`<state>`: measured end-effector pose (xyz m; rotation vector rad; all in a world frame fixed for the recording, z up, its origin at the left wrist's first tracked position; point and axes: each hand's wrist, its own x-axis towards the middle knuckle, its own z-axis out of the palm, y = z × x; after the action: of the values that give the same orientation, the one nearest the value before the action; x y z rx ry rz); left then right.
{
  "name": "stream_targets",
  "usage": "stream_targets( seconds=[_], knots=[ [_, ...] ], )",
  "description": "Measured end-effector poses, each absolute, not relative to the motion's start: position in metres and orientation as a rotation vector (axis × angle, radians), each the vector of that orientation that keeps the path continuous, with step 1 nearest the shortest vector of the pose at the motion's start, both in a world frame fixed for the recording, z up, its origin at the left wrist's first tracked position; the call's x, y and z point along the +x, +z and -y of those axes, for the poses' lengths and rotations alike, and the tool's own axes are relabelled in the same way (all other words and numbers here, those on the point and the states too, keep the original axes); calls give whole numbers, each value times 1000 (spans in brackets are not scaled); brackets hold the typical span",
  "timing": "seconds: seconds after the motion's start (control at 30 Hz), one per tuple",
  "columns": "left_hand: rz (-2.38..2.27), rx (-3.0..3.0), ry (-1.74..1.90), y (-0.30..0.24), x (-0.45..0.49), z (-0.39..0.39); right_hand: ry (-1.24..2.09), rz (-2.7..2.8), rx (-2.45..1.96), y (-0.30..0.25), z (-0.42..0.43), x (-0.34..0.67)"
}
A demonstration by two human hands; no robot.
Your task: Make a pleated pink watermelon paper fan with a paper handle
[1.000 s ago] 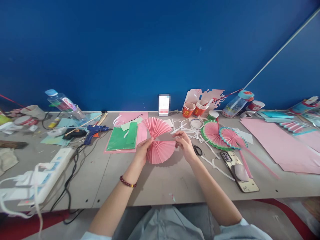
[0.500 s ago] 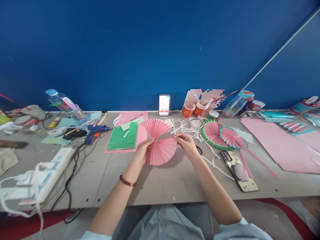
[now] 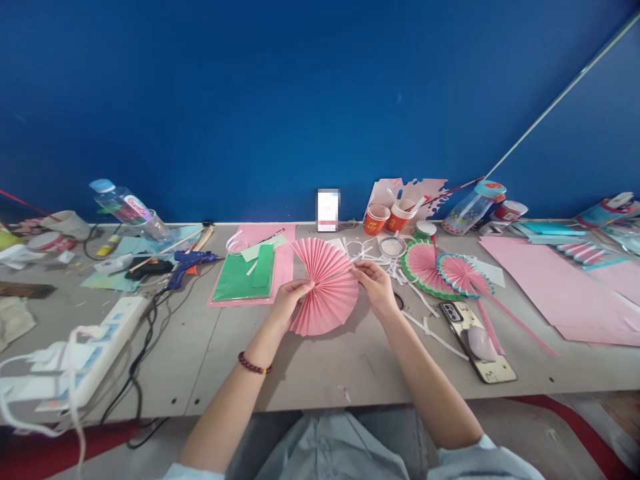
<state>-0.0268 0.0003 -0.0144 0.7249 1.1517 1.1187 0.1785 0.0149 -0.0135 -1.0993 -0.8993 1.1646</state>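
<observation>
A pleated pink paper fan is held up above the table, spread into most of a circle with a gap at its left. My left hand pinches it at the centre, where the folds gather. The fingertips of my right hand are closed on its right outer edge, where the two fanned sections come together. Behind the fan lie a green paper pack on pink sheets and scattered white paper strips.
Two finished-looking round fans and a phone lie at right, near large pink sheets. Red paper cups stand at the back. At left are a blue glue gun, a power strip and a bottle.
The upper fan section has swung down to the right, so its edge meets the lower section and the gap on the right has closed. My hands moved slightly.
</observation>
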Motion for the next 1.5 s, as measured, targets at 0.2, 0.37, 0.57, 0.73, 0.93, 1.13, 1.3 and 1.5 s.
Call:
stream_targets(
  seconds=[0.2,0.37,0.57,0.73,0.93,1.13,1.3,1.5],
  knots=[
    [-1174,738,1115,-16,-28,-1,1243,881,-1060,-12,-15,180],
    [-1129,706,1126,-17,-28,-1,1202,898,-1082,-10,-14,179],
    [-1082,656,1096,-16,-28,-1,1232,878,-1074,-10,-15,180],
    [-1056,675,1058,-17,-30,0,1249,866,-1098,-13,-15,182],
    [-1045,663,1035,-18,-31,-1,1242,858,-1103,-14,-16,182],
    [-991,604,1058,-17,-28,-1,1204,941,-1104,-9,-16,180],
    [-1046,639,1092,-23,-29,-5,1133,1027,-1146,-8,-15,179],
    [-1123,763,1071,-25,-31,-4,1129,1036,-1131,-11,-15,179]
  ],
)
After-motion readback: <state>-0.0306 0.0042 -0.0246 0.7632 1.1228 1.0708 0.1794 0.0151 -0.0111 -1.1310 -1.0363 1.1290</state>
